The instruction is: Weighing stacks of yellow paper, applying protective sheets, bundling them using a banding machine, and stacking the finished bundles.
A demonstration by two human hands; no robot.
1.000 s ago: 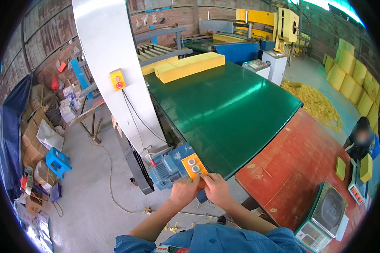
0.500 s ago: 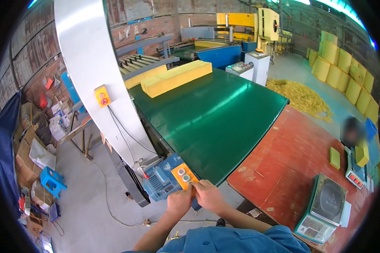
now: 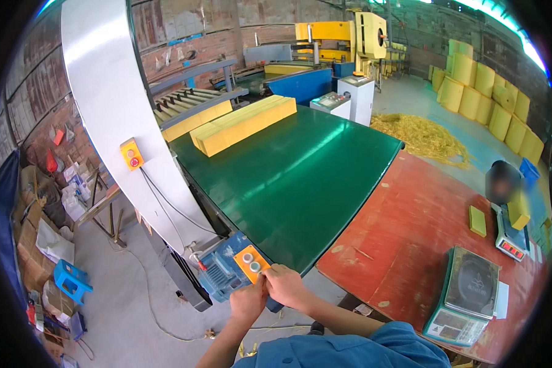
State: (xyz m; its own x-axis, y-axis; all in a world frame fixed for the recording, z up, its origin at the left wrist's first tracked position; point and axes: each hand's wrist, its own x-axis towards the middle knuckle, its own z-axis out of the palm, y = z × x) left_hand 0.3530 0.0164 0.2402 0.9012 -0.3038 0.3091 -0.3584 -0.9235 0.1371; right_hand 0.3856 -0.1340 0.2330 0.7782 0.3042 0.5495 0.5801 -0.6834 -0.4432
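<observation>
At the lower end of an orange push-button control box point(image 3: 248, 259) both my hands meet. The box has two round pale buttons and sits by a blue electric motor point(image 3: 222, 273). My left hand point(image 3: 248, 303) is closed at the box's bottom edge, its fingertips partly hidden. From the other side, my right hand point(image 3: 286, 286) curls over the lower right corner, with its fingers bent and also partly covered. Beyond them spreads a green conveyor belt point(image 3: 288, 178). A row of yellow blocks point(image 3: 245, 126) lies across its far left part.
A white machine column point(image 3: 107, 104) with a second orange button box point(image 3: 130, 154) rises at left. On the right, a red table point(image 3: 374, 245) carries a scale point(image 3: 472, 282) and another scale point(image 3: 509, 236) near a person. A blue stool point(image 3: 72, 281) stands at lower left.
The whole view has shifted, so most things appear farther left and slightly lower. My hands remain at the control box, and the yellow blocks keep their place on the belt.
</observation>
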